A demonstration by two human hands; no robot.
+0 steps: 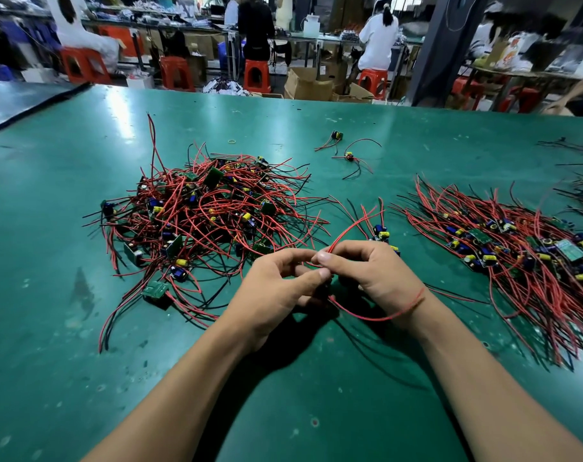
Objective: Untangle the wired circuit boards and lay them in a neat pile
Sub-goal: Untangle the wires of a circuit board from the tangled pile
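A red wire (351, 228) is pinched between two hands just right of the tangled heap (206, 221) of wired boards. The left hand (273, 291) and right hand (376, 275) meet there, fingers curled and grasping the wire. A small board (381, 232) with blue and yellow parts shows just past the right knuckles. Farther right of the heap lies the neater pile (516, 255), its wires mostly running one way. Beyond the heap, two stray boards (349, 157) and a rubber band (231, 141) rest on the green desk (66, 328).

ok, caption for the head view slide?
Untangling: left hand and right hand pinch red wires between the tangled heap and the neat pile on a green table.
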